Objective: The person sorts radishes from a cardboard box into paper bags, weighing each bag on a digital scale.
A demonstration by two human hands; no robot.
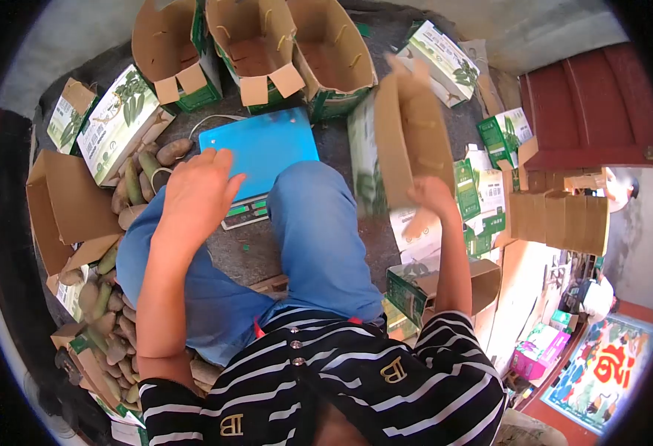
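Brown cardboard lines the open white-and-green carton (414, 123), which is held to the right of the scale, its near edge clamped in the right hand (434, 196). It is tilted and blurred; whether its base is supported cannot be told. The hands are apart. The left hand (201, 182) is held with fingers extended over the near-left side of the flat blue-topped scale (267, 145); contact cannot be confirmed. With only one edge seen to be gripped, the carton could be twisted or its loose flaps bent. If swung left, it could be knocked against the denim-covered knee (311, 195) or the three open brown-lined cartons (251, 37) beyond. A false reading could be caused by the left hand being rested on the scale. To the left, brown elongated tubers (172, 152) are piled close by and could be rolled if brushed.
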